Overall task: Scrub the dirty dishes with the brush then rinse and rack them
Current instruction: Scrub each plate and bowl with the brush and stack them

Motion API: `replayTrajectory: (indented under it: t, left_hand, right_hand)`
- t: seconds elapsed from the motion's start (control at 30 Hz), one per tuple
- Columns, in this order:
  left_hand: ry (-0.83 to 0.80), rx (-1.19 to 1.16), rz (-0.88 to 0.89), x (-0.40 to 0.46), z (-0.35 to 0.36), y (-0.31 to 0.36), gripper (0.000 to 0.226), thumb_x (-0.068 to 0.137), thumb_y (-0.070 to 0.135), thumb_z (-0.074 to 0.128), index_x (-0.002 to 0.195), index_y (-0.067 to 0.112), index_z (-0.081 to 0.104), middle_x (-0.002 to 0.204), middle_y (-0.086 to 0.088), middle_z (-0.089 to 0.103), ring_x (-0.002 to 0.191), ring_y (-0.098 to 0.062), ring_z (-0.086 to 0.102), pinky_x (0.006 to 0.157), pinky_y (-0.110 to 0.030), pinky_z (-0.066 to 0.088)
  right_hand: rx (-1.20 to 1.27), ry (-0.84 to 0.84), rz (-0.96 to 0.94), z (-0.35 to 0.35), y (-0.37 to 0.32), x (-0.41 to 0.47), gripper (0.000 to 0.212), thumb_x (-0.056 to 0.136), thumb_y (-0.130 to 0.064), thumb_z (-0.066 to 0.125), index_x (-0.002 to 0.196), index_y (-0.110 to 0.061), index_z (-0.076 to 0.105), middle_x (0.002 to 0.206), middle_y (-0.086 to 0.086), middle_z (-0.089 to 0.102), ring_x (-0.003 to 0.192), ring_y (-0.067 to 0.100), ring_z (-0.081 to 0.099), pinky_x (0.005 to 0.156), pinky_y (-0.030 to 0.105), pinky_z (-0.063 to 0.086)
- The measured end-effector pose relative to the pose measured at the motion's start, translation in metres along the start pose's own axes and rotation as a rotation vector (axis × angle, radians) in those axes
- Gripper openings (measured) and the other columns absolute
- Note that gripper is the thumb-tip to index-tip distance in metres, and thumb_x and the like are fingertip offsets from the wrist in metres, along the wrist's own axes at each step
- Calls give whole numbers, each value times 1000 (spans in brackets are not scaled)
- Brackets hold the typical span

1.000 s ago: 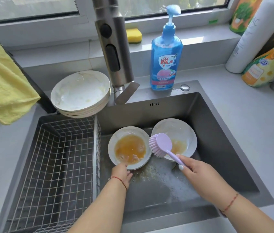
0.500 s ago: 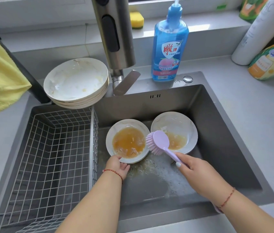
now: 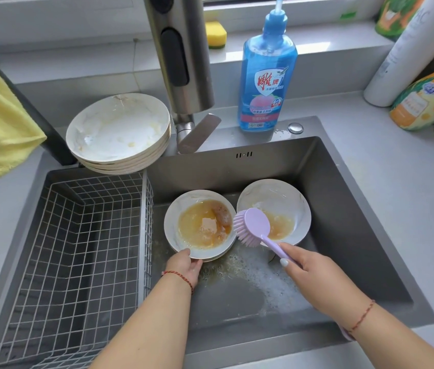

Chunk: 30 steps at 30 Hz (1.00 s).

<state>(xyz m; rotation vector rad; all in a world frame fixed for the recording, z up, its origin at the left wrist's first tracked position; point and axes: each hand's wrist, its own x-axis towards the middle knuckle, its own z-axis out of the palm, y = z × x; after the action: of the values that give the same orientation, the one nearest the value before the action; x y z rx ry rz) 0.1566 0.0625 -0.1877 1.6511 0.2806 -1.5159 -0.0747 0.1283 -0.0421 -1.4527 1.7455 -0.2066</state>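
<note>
Over sink (image 3: 343, 209), right grip (image 3: 314, 275) holding brush (image 3: 255, 227), left grip (image 3: 185, 265) pinching dish (image 3: 199, 225) rim

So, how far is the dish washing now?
Nothing racked: the wire rack holds no dishes. In hand: left hand grips the left plate, brown liquid inside; right hand holds the brush above it. Left: right plate, stacked plates.

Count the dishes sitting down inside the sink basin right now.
2. The left dish, holding brown liquid, has its near rim gripped by the left hand. The right dish lies beside it, partly behind the brush held by the right hand.
</note>
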Motion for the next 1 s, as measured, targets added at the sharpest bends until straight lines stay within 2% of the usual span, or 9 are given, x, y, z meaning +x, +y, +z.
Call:
replayTrajectory:
  t: [0.17,0.33,0.37,0.43,0.53,0.67,0.8,0.87,1.0]
  left_hand:
    - [-12,63,31,3,4,4,44,101,-5,40,143,7,41,143,-17,51,126,-37,53,100,-47,49]
    - [13,105,107,-2,5,3,53,93,-12,41,143,6,38,140,-14,48,122,-41,52,76,-48,61]
    - [12,100,126,-6,6,3,53,93,-11,42,143,5,37,137,-10,47,123,-41,51,76,-48,61]
    - [1,107,155,-17,8,5,52,92,-11,43,142,2,36,128,-7,43,122,-42,49,80,-46,58]
    - [-18,124,182,-34,10,7,50,90,-12,42,139,-3,39,124,-8,44,110,-36,51,78,-39,55]
    - [-32,84,176,-49,9,11,57,87,-9,43,142,4,38,133,-11,47,105,-33,54,63,-37,61]
    - [-109,72,121,-68,7,14,46,91,-4,42,135,11,42,125,-15,53,90,-31,63,75,-43,57]
    - [-130,86,93,-77,4,12,42,92,-2,40,131,13,44,123,-17,55,89,-30,63,78,-45,53]
    - [-197,-24,14,-89,-6,5,52,87,-12,32,133,6,45,124,-22,56,103,-39,58,85,-50,50]
  right_hand:
    - [21,-5,14,-3,2,-2,39,99,-27,41,122,-57,50,44,-16,43,39,6,34,43,17,28]
    - [14,0,22,-6,5,-6,37,99,-27,42,123,-54,51,42,-18,43,38,6,35,44,19,29]
    - [17,4,26,-7,6,-6,36,99,-27,42,122,-53,51,42,-17,42,39,6,34,45,20,30]
    - [25,16,27,-9,7,-7,35,98,-27,43,119,-54,52,42,-17,40,40,7,33,46,21,31]
    - [46,29,20,-11,8,-9,32,98,-26,44,111,-53,54,45,-13,39,40,7,32,47,22,31]
    - [83,36,12,-14,8,-11,27,98,-26,43,113,-42,58,55,-9,39,42,7,30,46,23,29]
    - [184,7,28,-15,0,-11,36,94,-15,39,106,-43,60,59,-4,39,50,13,32,44,25,30]
    - [267,-14,38,-16,-6,-11,44,89,-8,35,106,-38,61,63,2,37,56,16,31,44,26,29]
    - [373,-63,7,-18,-18,-17,50,92,-6,35,118,-42,58,60,1,42,51,14,35,42,23,33]
